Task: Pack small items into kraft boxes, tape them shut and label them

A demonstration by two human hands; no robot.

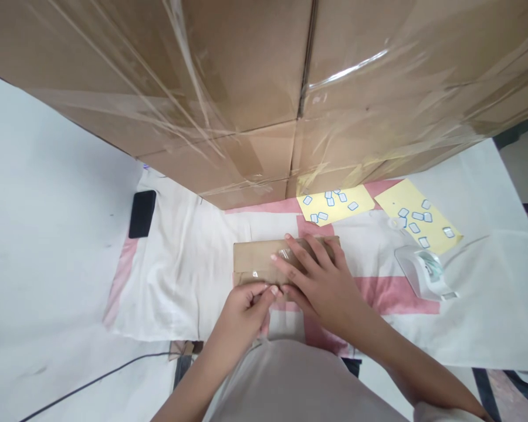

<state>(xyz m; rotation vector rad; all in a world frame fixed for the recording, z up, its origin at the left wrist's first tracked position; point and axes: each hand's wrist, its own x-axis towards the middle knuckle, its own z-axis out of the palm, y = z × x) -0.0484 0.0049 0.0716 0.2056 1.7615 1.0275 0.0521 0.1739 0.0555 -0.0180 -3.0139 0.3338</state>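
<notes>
A small, rectangular brown cardboard box [256, 257] lies on the pink-and-white cloth [171, 293] — right hand [323, 281] spread loosely over it, left hand [245, 310] at its near edge, grip unclear

Taped cardboard [246, 88] stands at the far side. On the cloth [180, 281], a black object [142, 214] lies left, two yellow sheets [341, 210] far right. A cord [92, 383] runs near left.

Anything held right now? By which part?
Left hand pinches at the small cardboard box's near edge; what's between its fingertips can't be told. Right hand lies spread over the box's right part, not gripped around it.
</notes>
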